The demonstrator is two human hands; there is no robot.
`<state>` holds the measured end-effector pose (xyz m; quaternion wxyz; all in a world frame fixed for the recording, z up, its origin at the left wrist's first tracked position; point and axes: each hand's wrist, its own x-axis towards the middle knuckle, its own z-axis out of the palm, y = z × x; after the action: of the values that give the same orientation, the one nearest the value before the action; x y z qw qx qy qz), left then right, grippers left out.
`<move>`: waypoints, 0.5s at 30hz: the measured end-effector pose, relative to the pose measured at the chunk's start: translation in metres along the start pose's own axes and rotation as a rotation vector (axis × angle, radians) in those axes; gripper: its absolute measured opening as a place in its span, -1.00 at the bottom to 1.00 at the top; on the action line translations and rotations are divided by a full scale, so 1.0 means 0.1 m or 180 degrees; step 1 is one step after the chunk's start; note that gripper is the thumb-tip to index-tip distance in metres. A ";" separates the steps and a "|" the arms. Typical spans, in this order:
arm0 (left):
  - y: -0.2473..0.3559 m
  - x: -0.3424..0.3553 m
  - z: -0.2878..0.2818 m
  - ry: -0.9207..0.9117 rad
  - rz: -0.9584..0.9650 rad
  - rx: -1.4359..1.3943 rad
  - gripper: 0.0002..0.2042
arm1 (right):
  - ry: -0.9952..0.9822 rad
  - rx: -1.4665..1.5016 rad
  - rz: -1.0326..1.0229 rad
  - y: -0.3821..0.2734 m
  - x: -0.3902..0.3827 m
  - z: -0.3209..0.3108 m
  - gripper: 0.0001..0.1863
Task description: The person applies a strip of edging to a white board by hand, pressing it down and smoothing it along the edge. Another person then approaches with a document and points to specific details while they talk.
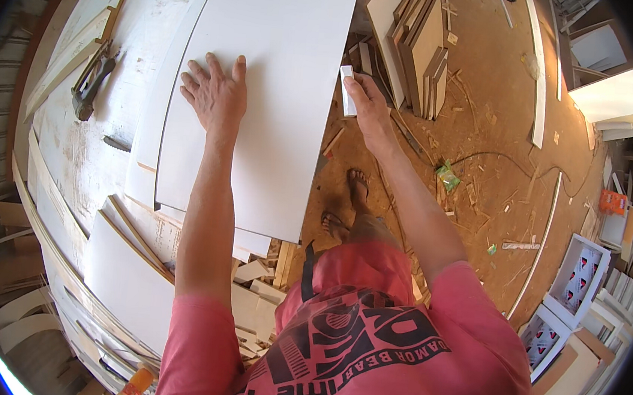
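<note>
A large white board (284,52) lies flat on the worktable in front of me. My left hand (216,95) rests on it palm down, fingers spread, near its left edge. My right hand (369,108) is just off the board's right edge, its fingers and thumb closed around a small white block (349,91). The block stands upright along that edge; whether it touches the edge I cannot tell. Further left on the table lies a dark hand tool (91,84) with a frame-like handle, and below it a short saw blade (116,143).
Wooden strips (77,56) lie at the table's left. Several boards (420,48) lean upright beyond my right hand. The brown floor (484,174) carries scraps, a cable and a long white strip (536,247). White box frames (576,280) stand at the right; offcuts (253,271) lie below the board.
</note>
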<state>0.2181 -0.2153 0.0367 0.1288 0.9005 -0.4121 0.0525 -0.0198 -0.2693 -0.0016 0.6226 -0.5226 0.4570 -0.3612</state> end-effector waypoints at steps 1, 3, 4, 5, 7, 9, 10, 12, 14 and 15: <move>-0.02 -0.01 -0.01 -0.0003 -0.0005 0.0010 -0.28 | 0.0057 0.0021 -0.0086 -0.08 0.12 0.02 -0.49; -0.03 -0.01 -0.03 -0.0002 0.0003 0.0040 -0.28 | 0.0057 -0.0007 -0.0059 -0.22 0.35 -0.04 -0.48; -0.03 -0.01 -0.02 0.0017 0.0035 0.0017 -0.28 | 0.0084 -0.0003 -0.0082 -0.21 0.51 -0.07 -0.47; -0.03 0.00 -0.02 0.0021 0.0053 0.0040 -0.28 | 0.0109 0.0002 -0.0105 -0.21 0.68 -0.11 -0.47; -0.02 0.00 -0.03 0.0005 0.0059 0.0104 -0.28 | 0.0105 -0.0012 -0.0143 -0.23 0.97 -0.19 -0.47; 0.01 0.02 -0.05 -0.0018 0.0073 0.0167 -0.29 | 0.0084 -0.0082 -0.0244 -0.28 1.29 -0.28 -0.47; 0.01 0.01 -0.05 -0.0043 0.0058 0.0189 -0.29 | 0.0070 -0.0186 -0.0343 -0.31 1.44 -0.30 -0.45; -0.03 0.00 -0.03 -0.0042 0.0057 0.0272 -0.30 | 0.0066 -0.0073 -0.0195 -0.41 1.69 -0.34 -0.44; -0.01 0.02 -0.04 -0.0087 0.0053 0.0271 -0.30 | 0.0276 -0.0263 -0.0309 -0.44 2.02 -0.41 -0.46; -0.02 0.02 -0.04 -0.0116 0.0023 0.0290 -0.30 | 0.0247 -0.0203 -0.0329 -0.49 2.13 -0.42 -0.47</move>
<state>0.2210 -0.2136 0.0407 0.0799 0.9047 -0.4148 0.0553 0.0099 -0.4896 0.0038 0.5679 -0.5507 0.4645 -0.3981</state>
